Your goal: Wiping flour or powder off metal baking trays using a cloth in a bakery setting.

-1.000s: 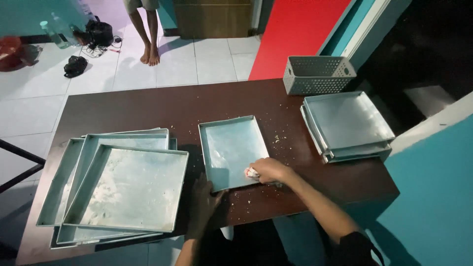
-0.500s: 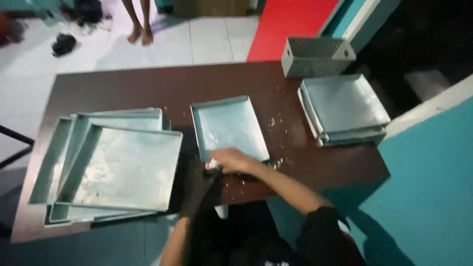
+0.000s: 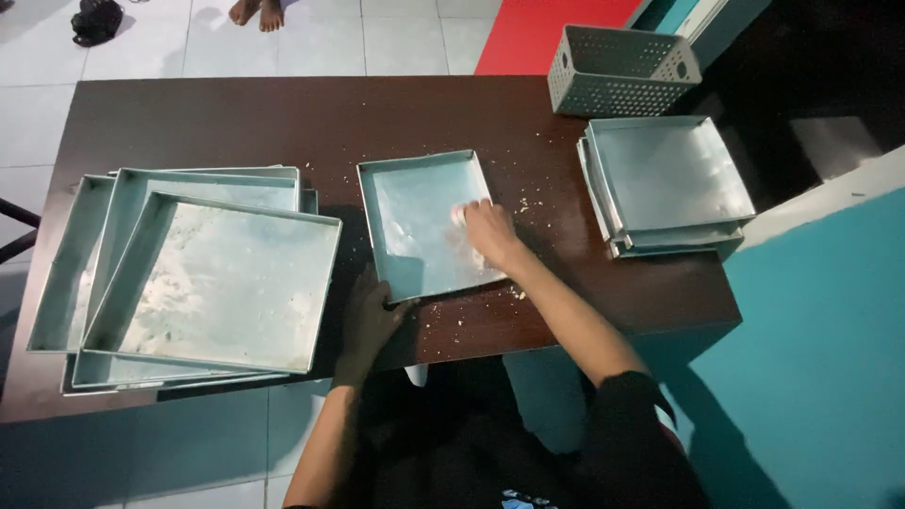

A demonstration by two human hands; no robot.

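A square metal baking pan (image 3: 415,221) lies in the middle of the dark brown table (image 3: 283,123). My right hand (image 3: 488,231) is inside the pan near its right wall, closed on a small white wad (image 3: 459,215) pressed against the pan floor. My left hand (image 3: 366,319) rests on the table at the pan's near left corner, fingers touching its rim. Crumbs are scattered on the table around the pan.
A stack of larger, smeared metal pans (image 3: 189,273) sits at the left. A stack of cleaner pans (image 3: 665,179) sits at the right. A grey perforated basket (image 3: 622,71) stands at the far right edge. A person's bare feet (image 3: 256,11) are on the tiled floor beyond.
My right hand with the white wad has moved from the pan's near edge up and to the right inside it. My left hand has stayed at the near left corner.
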